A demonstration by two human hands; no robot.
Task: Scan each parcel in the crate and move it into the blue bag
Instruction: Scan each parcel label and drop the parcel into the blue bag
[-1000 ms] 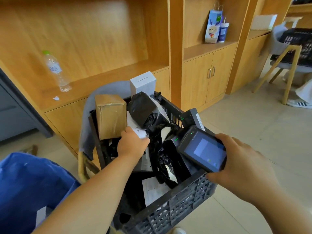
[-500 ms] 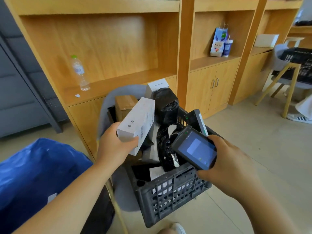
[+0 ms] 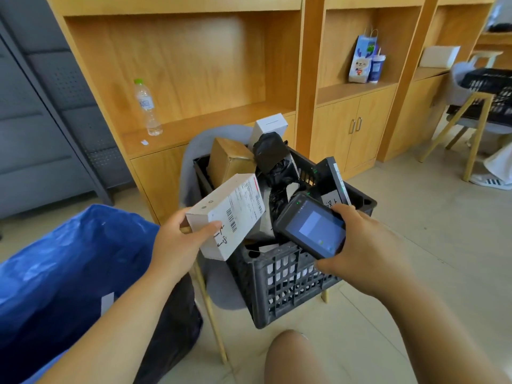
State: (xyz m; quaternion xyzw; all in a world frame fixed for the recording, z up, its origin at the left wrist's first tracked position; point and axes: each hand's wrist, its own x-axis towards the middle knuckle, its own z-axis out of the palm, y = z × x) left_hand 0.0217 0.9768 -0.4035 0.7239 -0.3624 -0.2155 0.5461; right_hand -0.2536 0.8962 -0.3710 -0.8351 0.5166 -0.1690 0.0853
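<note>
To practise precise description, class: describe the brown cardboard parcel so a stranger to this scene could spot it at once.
Start at the black slatted crate on the grey chair before the wooden shelves. At its far left corner stands the brown cardboard parcel, left of a black-wrapped bundle. It alone is plain brown; its neighbours are white or black.

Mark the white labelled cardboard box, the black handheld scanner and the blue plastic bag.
white labelled cardboard box point(image 3: 240, 210): head view, on its shipping label face.
black handheld scanner point(image 3: 315, 229): head view, on its lit screen.
blue plastic bag point(image 3: 83, 259): head view, on its inner wall.
</note>
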